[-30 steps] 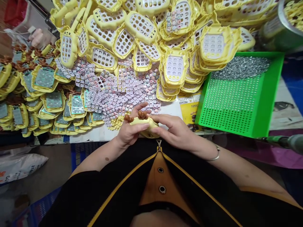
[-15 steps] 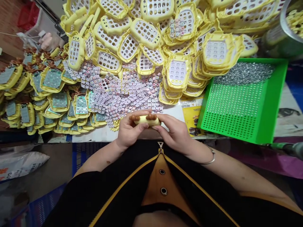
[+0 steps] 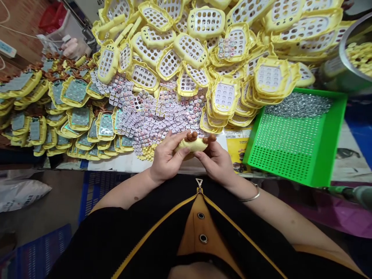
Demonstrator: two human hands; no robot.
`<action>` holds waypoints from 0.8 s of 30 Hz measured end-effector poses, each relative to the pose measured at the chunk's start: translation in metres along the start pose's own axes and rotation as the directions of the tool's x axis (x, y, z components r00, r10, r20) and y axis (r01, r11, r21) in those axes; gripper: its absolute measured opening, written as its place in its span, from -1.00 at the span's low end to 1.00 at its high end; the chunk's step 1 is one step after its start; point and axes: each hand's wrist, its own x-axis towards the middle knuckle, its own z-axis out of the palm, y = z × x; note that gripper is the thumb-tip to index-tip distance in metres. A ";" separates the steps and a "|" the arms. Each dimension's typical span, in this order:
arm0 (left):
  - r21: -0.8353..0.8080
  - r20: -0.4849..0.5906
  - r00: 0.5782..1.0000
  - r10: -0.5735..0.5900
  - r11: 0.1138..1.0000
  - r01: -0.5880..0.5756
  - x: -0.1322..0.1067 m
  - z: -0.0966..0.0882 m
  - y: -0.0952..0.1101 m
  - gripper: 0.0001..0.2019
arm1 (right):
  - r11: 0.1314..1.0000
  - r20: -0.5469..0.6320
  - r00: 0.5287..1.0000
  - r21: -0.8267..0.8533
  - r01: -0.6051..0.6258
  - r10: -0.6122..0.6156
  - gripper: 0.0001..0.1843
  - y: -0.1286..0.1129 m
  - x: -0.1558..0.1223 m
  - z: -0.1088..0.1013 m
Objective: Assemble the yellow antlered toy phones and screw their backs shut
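Between my two hands, at the table's front edge, is a yellow plastic toy casing (image 3: 194,145) with brown antler-like knobs on its top edge. My left hand (image 3: 168,157) grips its left end, the thumb along the near side. Closed on the right end is my right hand (image 3: 218,162), its thumb at the near lower edge and its fingers behind. The casing is tilted, its top edge upward, and its front and back faces are hidden. Just beyond my hands lie many small printed key pieces (image 3: 162,116) and little yellow bits (image 3: 145,152).
Stacked yellow casings with white hole grids (image 3: 192,50) cover the back. At left are yellow casings with circuit boards (image 3: 80,116). A green perforated tray (image 3: 293,143) holds silver screws (image 3: 300,104). Behind it stands a metal pot (image 3: 343,58) with yellow pieces.
The casing has shifted right and turned, its right end now a little higher and its knobs more upright. Both hands keep hold of it. The whole view has shifted slightly.
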 end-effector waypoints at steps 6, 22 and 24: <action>0.130 0.089 0.996 0.016 0.991 -0.028 0.007 0.000 0.005 -0.65 | 0.944 -0.108 0.969 0.272 -0.188 0.224 -0.56 0.008 -0.005 0.008; 0.276 0.149 0.984 0.100 0.951 -0.139 -0.006 -0.010 -0.003 -0.39 | 0.767 -0.048 0.934 0.586 -0.262 0.355 -0.67 0.002 0.003 0.015; 0.305 0.112 0.990 0.083 0.946 -0.114 -0.008 -0.012 -0.006 -0.36 | 0.796 -0.055 0.945 0.556 -0.239 0.323 -0.67 0.007 0.005 0.013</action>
